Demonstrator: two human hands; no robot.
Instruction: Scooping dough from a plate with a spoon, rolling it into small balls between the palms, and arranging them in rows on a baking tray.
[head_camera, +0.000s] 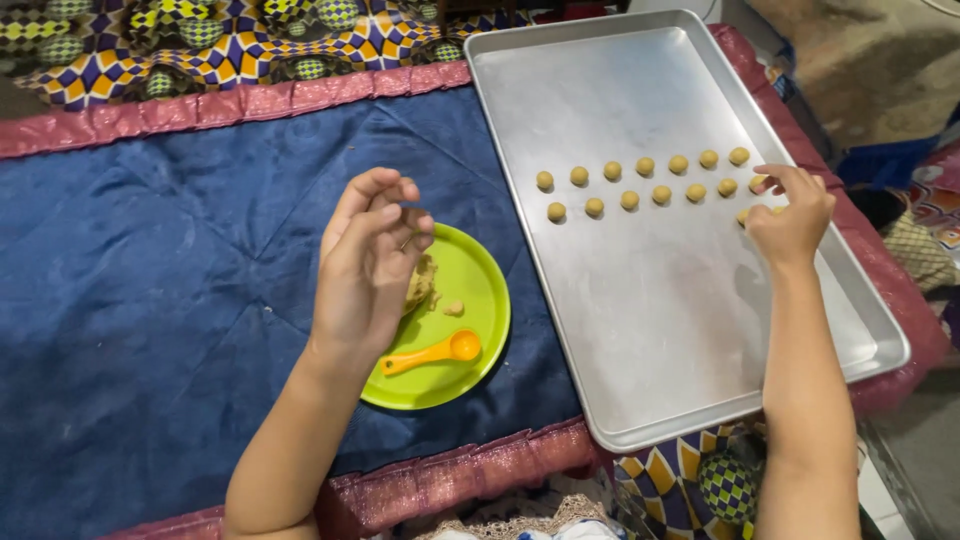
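We set a small round ball of tan dough (745, 214) on the silver metal baking tray (660, 330), our right hand (792, 218) curled over it, fingertips pinching it near the tray's right rim. Just beyond those fingers run two rows of matching dough balls (645, 180). Our left hand (368, 268) hovers loosely cupped, fingers bent together, holding nothing we can see. Beneath it sits a round lime-green plate (480, 300) with a lump of dough (420, 285) and an orange plastic measuring spoon (435, 352), on blue quilted cloth (150, 300).
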